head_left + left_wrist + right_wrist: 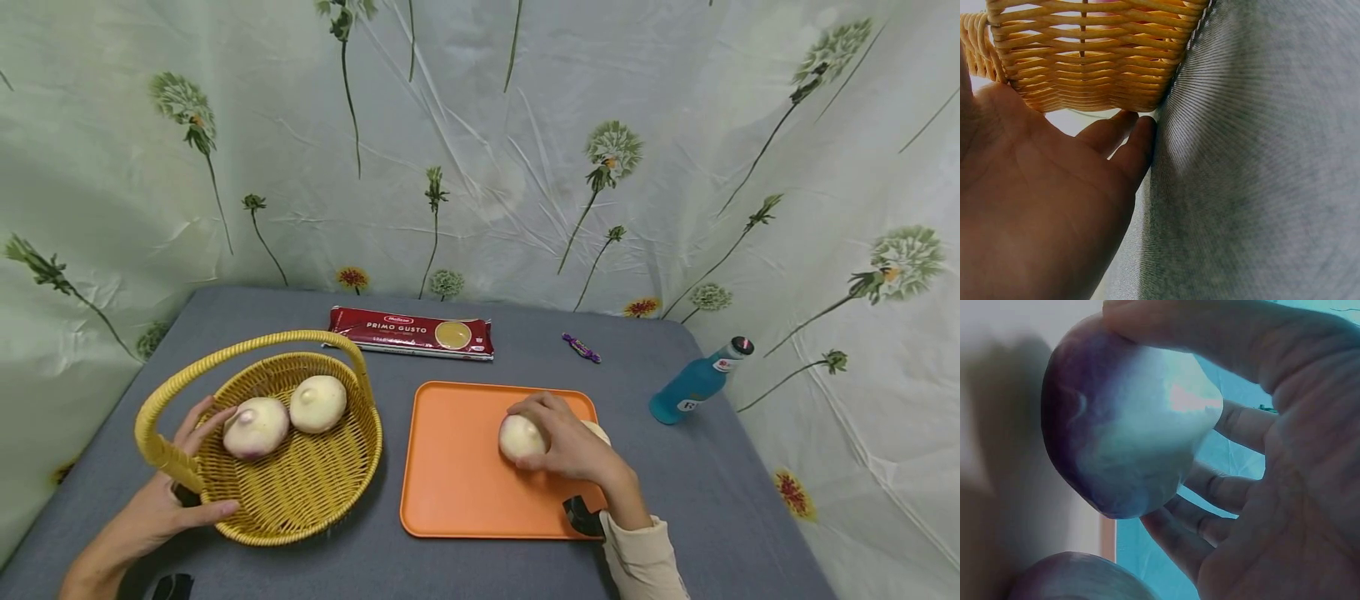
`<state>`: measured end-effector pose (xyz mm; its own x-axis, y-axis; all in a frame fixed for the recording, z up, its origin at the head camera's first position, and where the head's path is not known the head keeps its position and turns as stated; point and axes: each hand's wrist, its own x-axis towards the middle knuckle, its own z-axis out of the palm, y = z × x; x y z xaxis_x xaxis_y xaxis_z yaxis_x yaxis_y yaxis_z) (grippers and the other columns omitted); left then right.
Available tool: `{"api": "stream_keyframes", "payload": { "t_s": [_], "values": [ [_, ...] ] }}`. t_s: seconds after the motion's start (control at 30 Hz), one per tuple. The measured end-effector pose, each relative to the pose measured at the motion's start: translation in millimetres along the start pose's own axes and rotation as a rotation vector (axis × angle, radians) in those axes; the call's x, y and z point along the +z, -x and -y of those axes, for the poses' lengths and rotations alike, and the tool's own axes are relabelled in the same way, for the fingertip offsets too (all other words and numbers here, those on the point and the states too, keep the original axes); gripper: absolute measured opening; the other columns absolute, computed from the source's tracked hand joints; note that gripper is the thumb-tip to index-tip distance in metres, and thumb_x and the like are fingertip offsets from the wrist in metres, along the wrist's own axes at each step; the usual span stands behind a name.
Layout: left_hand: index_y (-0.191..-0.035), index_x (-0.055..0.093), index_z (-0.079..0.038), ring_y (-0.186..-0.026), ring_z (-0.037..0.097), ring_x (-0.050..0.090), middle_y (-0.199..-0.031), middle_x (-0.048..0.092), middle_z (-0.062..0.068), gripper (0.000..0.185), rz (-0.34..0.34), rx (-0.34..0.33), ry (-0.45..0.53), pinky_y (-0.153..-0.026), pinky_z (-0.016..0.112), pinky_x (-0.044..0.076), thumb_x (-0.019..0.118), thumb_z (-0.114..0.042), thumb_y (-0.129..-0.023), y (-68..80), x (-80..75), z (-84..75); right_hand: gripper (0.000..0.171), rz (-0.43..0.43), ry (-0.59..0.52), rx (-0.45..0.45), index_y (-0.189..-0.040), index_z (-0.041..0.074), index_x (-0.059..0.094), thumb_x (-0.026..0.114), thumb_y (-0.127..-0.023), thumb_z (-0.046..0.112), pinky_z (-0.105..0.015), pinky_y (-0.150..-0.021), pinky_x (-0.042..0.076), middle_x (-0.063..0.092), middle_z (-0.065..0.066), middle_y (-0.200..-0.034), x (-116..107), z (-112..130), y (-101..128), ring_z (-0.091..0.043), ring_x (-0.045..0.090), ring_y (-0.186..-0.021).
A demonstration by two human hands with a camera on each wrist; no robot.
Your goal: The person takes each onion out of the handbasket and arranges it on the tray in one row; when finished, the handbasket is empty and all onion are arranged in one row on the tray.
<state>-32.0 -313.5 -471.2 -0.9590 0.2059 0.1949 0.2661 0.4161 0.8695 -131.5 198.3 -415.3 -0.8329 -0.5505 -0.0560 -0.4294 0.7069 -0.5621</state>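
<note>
My right hand grips a white and purple turnip over the orange tray, with the thumb on one side and the fingers on the other. A second turnip on the tray is partly hidden behind that hand; its top also shows in the right wrist view. To the left, my left hand rests against the outer side of the yellow wicker basket, fingers spread and fairly straight, thumb at the near rim. Inside the basket lie two turnips, one on the left and one on the right.
A red spaghetti pack lies behind the basket and tray. Right of it is a small purple wrapped candy. A blue bottle stands at the table's right side. The basket's tall handle arches above its rim.
</note>
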Motion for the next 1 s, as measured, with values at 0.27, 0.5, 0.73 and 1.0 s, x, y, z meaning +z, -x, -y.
{"api": "stream_keyframes", "payload": {
  "t_s": [0.27,0.5,0.73,1.0],
  "values": [
    [-0.161,0.018,-0.013,-0.144,-0.008,-0.014,-0.167,-0.016,-0.001,0.105,0.014,-0.007,0.038,-0.110,0.054,-0.024,0.075,0.006,-0.076,-1.2,-0.6,-0.5,0.058,0.003,-0.004,0.002,-0.130,0.017,0.062,0.085,-0.079,0.031,-0.051,-0.089,0.050,0.053,-0.010,-0.134,0.4,-0.7,0.6,-0.031,0.045,-0.125],
    [-0.161,0.017,-0.012,-0.144,-0.008,-0.015,-0.167,-0.018,0.000,0.104,0.020,-0.010,0.075,-0.108,0.056,-0.025,0.073,0.010,-0.077,-1.2,-0.8,-0.5,0.057,-0.003,0.000,0.009,-0.129,0.018,0.063,0.086,-0.078,0.030,-0.049,-0.089,0.049,0.055,-0.008,-0.133,-1.7,-2.4,1.3,-0.028,0.048,-0.121],
    [-0.161,0.019,-0.011,-0.147,-0.005,-0.013,-0.167,-0.014,-0.001,0.106,-0.003,0.015,0.002,-0.112,0.024,-0.016,0.076,0.007,-0.073,1.1,-0.7,3.8,0.058,0.016,0.014,0.022,-0.129,0.017,0.063,0.086,-0.078,0.030,-0.049,-0.090,0.049,0.055,-0.008,-0.131,-2.9,-3.4,1.6,-0.027,0.048,-0.120],
    [-0.160,0.019,-0.009,-0.145,-0.008,-0.011,-0.167,-0.013,0.000,0.106,-0.002,0.023,-0.010,-0.102,0.005,-0.003,0.076,0.008,-0.073,-0.3,-0.9,0.9,0.058,0.026,0.024,0.012,-0.128,0.015,0.063,0.086,-0.077,0.030,-0.049,-0.091,0.049,0.055,-0.009,-0.131,-4.4,-5.6,3.3,-0.028,0.050,-0.120]
  ]
}}
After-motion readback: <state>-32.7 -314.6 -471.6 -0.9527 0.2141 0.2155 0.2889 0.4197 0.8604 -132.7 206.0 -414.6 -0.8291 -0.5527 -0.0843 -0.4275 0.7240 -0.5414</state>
